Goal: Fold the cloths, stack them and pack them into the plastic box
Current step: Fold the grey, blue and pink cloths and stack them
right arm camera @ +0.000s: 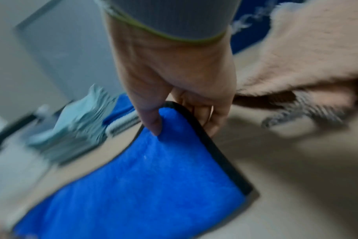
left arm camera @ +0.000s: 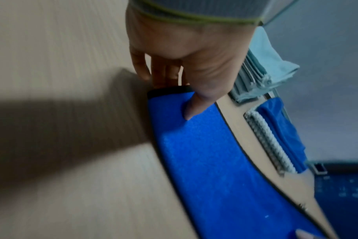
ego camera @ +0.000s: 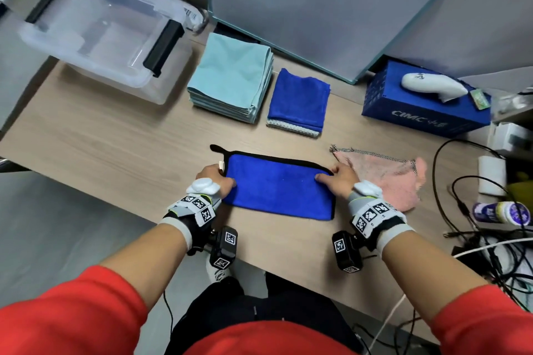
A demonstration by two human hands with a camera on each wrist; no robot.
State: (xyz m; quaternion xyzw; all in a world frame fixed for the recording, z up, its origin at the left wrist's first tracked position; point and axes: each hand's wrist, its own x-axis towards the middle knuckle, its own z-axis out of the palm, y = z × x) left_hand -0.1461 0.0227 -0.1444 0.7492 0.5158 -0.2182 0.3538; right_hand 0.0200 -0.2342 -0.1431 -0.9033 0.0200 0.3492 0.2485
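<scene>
Wooden table (ego camera: pixel 115 135) under everything. Clear plastic box (ego camera: pixel 95 34) with black latches at far left corner, lid off, well apart from hands. Stack of light teal folded cloths (ego camera: pixel 230 78) just beside small stack: folded blue cloth (ego camera: pixel 298 98) on top of white one. Pink cloth (ego camera: pixel 386 176) unfolded at right, beside blue CIMC box (ego camera: pixel 424 109). Blue black-edged cloth (ego camera: pixel 277 187) folded in 2 at near centre, flat on table. Left hand (ego camera: pixel 216 179) pinching its far left corner, thumb on top. Right hand (ego camera: pixel 340 179) pinching far right corner, same grip
</scene>
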